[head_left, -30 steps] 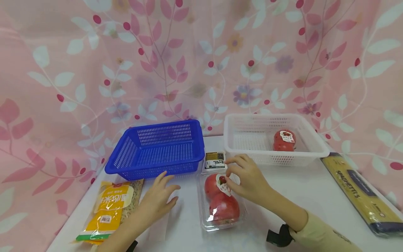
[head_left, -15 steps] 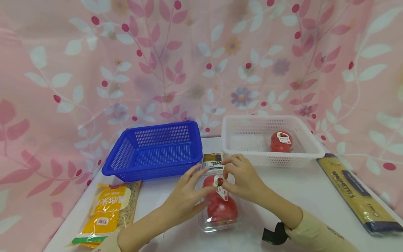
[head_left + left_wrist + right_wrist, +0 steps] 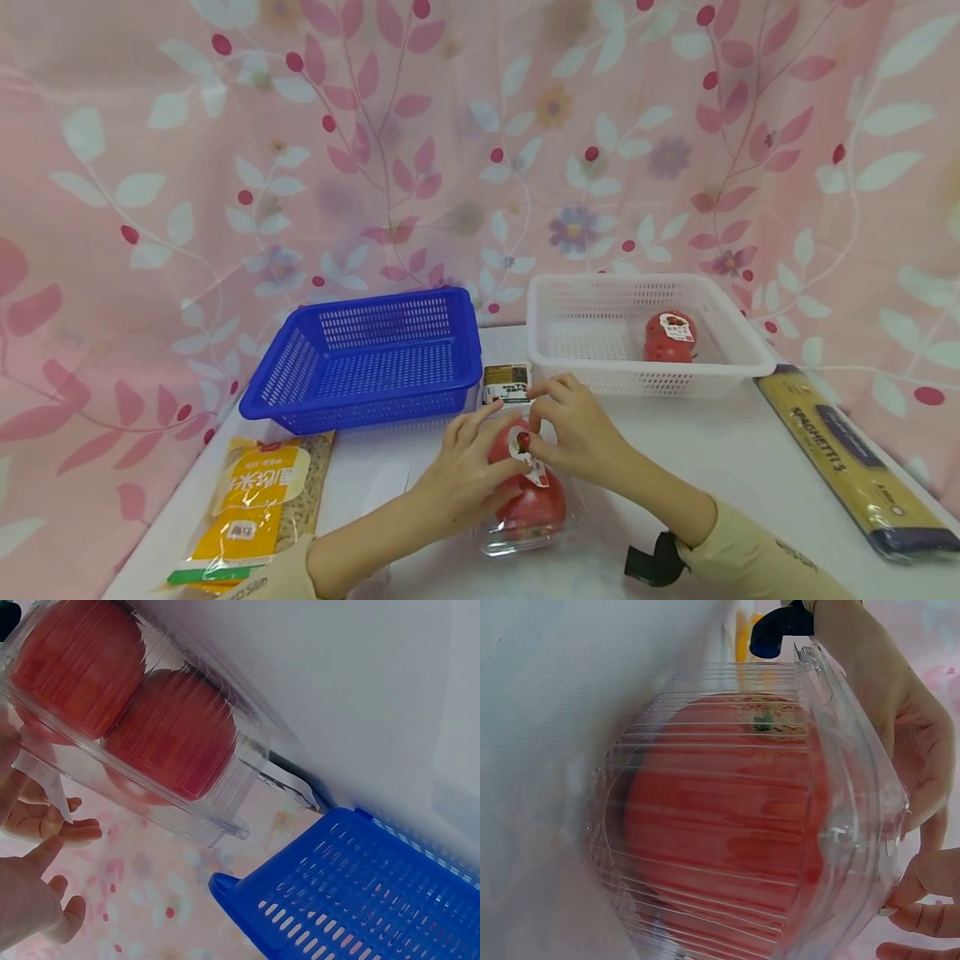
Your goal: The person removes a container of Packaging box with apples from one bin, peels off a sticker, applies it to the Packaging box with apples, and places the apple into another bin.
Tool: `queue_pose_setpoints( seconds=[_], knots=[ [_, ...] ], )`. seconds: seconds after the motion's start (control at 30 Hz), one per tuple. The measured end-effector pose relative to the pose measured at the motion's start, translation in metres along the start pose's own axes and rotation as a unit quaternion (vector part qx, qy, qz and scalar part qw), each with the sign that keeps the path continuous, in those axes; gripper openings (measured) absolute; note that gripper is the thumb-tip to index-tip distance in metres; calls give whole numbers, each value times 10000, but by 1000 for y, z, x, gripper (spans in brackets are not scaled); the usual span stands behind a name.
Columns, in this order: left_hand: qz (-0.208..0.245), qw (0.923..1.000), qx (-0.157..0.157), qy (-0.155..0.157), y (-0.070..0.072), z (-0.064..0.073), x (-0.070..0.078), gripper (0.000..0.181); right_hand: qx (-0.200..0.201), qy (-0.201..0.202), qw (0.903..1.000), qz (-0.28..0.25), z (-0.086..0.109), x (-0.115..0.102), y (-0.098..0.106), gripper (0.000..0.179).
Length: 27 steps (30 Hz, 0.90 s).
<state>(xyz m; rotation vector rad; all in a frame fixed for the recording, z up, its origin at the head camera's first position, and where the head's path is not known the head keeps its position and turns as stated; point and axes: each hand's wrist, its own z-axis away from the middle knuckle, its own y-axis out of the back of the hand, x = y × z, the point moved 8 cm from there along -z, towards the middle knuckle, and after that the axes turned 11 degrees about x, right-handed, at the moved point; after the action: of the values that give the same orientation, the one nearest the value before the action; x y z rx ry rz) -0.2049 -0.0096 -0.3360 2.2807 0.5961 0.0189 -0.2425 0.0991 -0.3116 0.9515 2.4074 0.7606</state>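
Two red tomatoes (image 3: 534, 507) sit in a clear plastic clamshell box (image 3: 504, 546) on the table. A white label (image 3: 538, 475) with a small red picture is on its lid. In the left wrist view one corner of the label (image 3: 49, 780) stands off the lid. My right hand (image 3: 583, 429) reaches over from the right and pinches the label's edge between thumb and index finger. From the left, my left hand (image 3: 459, 475) lies over the box with fingers spread and relaxed, thumb touching the label. Part of the tomatoes is hidden under my hands.
A blue basket (image 3: 367, 423) stands behind on the left. Right of it a white basket (image 3: 660, 375) holds another red tomato pack (image 3: 670, 337). A small box with a printed label (image 3: 506, 382) lies between them. A yellow food bag (image 3: 258, 500) and a spaghetti pack (image 3: 855, 458) flank the table.
My left hand has moved right, from beside the blue basket onto the clamshell box and its label. My right hand stays at the label; the box has shifted slightly.
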Motion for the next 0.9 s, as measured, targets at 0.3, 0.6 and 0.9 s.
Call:
queue_pose_setpoints(
  seconds=[0.3,0.6,0.9],
  knots=[
    [-126,9994,255,-194,4,2,3,13,-68,17,10000,31,0,0,-5,18],
    [-285,9988,246,-322,2,5,4,15,-175,-122,9998,46,2,4,-11,18],
    [-198,9980,196,-573,3,8,9,13,-519,-252,9982,155,7,9,-21,17]
  ],
)
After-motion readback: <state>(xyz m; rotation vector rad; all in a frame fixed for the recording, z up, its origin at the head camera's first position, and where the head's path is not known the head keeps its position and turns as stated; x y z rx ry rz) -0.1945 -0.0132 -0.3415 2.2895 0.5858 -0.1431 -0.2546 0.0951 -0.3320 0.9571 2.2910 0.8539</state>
